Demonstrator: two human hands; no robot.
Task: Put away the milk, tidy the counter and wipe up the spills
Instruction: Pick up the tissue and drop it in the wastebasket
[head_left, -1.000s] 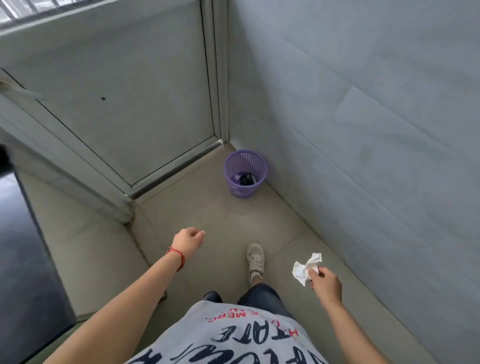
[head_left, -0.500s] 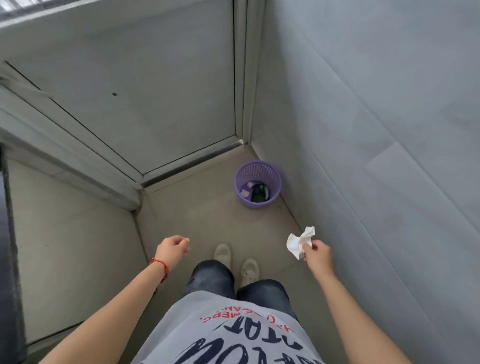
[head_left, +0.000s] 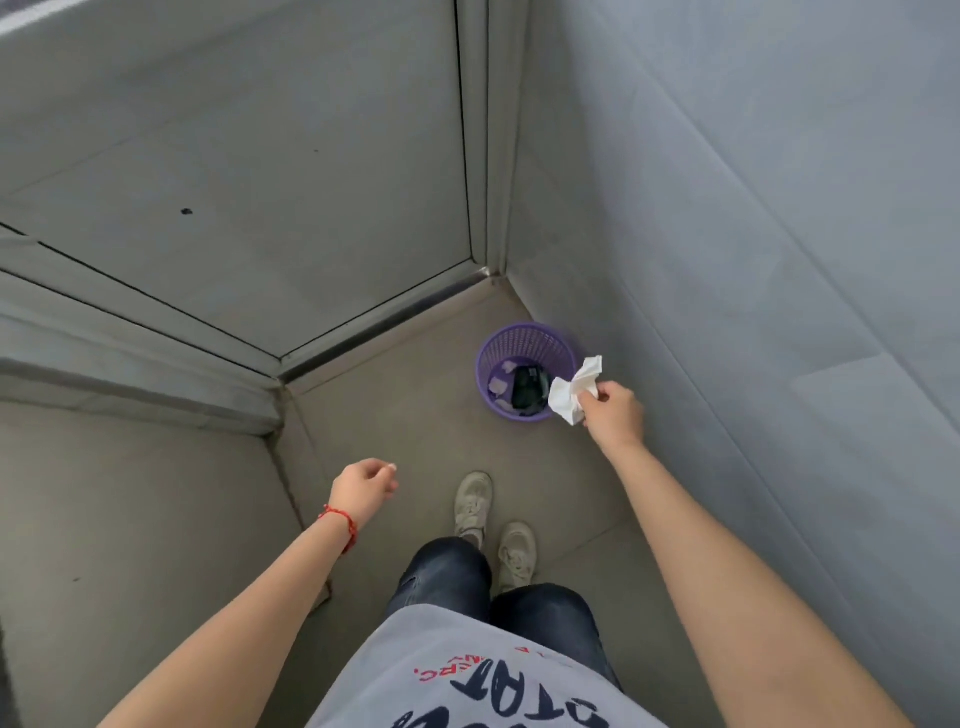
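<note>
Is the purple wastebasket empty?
No: the purple wastebasket in the corner already holds a dark object and a few pale scraps at its bottom.

Both bare arms reach forward and down, the right one stretched farther out.

The right hand (head_left: 613, 415) is at the end of a nearly straight arm, back of the hand up, fingers pinched shut on a crumpled white paper tissue (head_left: 574, 391). The left hand (head_left: 362, 486) hangs lower and nearer the body, fingers loosely curled inward around nothing, a thin red string bracelet (head_left: 340, 525) around its wrist. The left forearm angles in from the lower left, elbow bent.
</note>
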